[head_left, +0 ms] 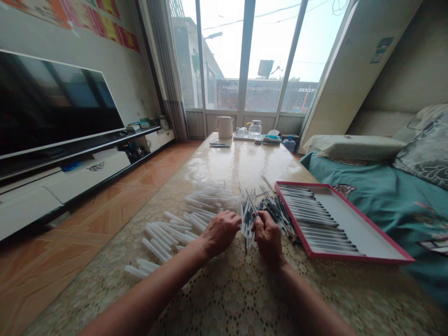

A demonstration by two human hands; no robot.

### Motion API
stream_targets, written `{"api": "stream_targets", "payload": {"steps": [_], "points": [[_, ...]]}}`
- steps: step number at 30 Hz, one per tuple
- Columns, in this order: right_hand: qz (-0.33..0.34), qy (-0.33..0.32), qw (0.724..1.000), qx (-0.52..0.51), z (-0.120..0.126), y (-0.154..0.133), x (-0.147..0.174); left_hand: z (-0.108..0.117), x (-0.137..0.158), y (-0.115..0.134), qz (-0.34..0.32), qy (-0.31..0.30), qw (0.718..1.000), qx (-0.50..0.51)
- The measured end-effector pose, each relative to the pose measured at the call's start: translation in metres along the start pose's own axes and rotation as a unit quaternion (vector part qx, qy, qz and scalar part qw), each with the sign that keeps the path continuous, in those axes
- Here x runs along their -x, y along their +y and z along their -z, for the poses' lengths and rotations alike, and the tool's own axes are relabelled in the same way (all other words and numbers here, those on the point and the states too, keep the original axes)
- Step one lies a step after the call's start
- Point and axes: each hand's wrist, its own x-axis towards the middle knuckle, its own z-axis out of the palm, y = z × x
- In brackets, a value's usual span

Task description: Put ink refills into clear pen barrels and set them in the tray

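My right hand (268, 234) is closed around a slim pen (251, 201), which points up and away to the left. Close beside it, my left hand (224, 229) has its fingers curled together, and what they hold, if anything, is hidden. Under and left of that hand lie several whitish translucent pen barrels (161, 235) in loose rows. Beyond my right hand is a heap of dark-tipped pen parts (271, 210). To the right, a shallow white box with a pink rim (364, 218) holds a row of pens (315, 212) along its left side.
A patterned cover lies over the long table (224, 298). At its far end stand a beige jug (224, 127), a glass pitcher (255, 128) on a tray and a tissue pack (272, 136). A teal-covered sofa (371, 186) borders the right; a TV cabinet (91, 170) is left.
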Motion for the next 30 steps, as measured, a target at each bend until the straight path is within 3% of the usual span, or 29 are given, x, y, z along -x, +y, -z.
{"api": "stream_targets", "payload": {"steps": [3,5,10,13,18,20,23,30], "points": [[0.035,-0.021,0.999,0.025,0.0,-0.002,0.003,0.01,0.02,-0.002,0.037,0.044,0.997,0.048],[0.067,-0.045,0.996,0.045,0.0,-0.004,0.006,0.019,0.036,-0.007,0.105,0.092,0.974,0.176],[0.185,-0.096,0.972,0.107,0.001,-0.017,0.016,0.039,0.07,-0.018,0.24,0.105,0.9,0.348],[0.22,-0.124,0.958,0.134,0.002,-0.024,0.021,0.042,0.078,-0.023,0.276,0.126,0.855,0.421],[0.249,-0.137,0.943,0.176,0.005,-0.027,0.024,0.034,0.079,-0.033,0.326,0.174,0.749,0.55],[0.256,-0.139,0.937,0.193,0.005,-0.027,0.024,0.032,0.079,-0.033,0.334,0.175,0.724,0.578],[0.263,-0.142,0.93,0.214,0.004,-0.026,0.023,0.032,0.079,-0.032,0.338,0.166,0.717,0.587],[0.271,-0.147,0.923,0.231,0.002,-0.027,0.024,0.028,0.078,-0.027,0.338,0.147,0.731,0.575]]}}
